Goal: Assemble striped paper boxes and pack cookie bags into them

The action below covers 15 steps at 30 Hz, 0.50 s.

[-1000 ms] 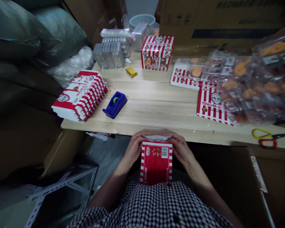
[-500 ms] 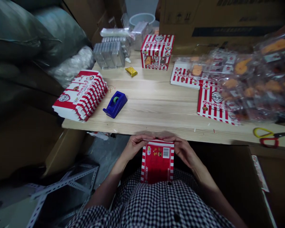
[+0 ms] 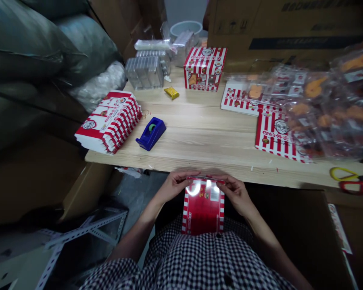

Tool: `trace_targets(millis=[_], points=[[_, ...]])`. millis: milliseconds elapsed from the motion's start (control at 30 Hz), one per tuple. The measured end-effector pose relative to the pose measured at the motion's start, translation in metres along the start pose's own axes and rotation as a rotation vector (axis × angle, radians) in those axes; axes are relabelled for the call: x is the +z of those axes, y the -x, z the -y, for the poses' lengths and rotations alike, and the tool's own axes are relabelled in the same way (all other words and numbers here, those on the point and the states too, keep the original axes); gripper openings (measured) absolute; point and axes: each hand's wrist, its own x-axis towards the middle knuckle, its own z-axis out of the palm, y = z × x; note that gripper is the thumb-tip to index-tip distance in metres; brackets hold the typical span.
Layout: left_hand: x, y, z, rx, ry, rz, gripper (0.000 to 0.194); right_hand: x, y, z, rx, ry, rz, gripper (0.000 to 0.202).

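Note:
Between my hands, at the table's front edge, is a red cardboard box (image 3: 203, 215) with striped red-and-white sides, a barcode and small food pictures. It rests against my checked shirt and looks flat. My left hand (image 3: 176, 185) pinches its upper left corner, thumb on the near face and fingers behind the top edge. My right hand (image 3: 234, 191) grips the upper right corner in the same way. Glare covers part of the printed panel near the top. What lies behind the box is hidden.
On the wooden table (image 3: 199, 139) are a blue tape dispenser (image 3: 151, 134), stacked printed cartons (image 3: 109, 121), a yellow packet (image 3: 172, 93) and an assembled striped box (image 3: 205, 69). Clear plastic trays (image 3: 145, 72) stand behind. Bagged toy food (image 3: 317, 112) and scissors (image 3: 347, 179) lie right.
The box's upper part has tilted and now catches bright glare. My right thumb has moved onto its near face. The whole view has shifted slightly.

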Motion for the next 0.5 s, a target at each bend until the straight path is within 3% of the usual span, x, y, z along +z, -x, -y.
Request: trace_targets(millis=[200,400,500], points=[[-0.008,-0.005,0.010,-0.001,0.053,0.001,0.029,0.000,-0.010,-0.008,-0.018,-0.016,0.042,0.018],[-0.013,-0.005,-0.009,0.012,-0.023,0.118,0.034,-0.006,-0.010,0.006,0.025,0.011,0.084,0.022],[-0.008,-0.007,-0.011,-0.018,-0.027,0.055,0.031,-0.005,-0.010,0.013,0.041,0.018,0.092,0.026]])
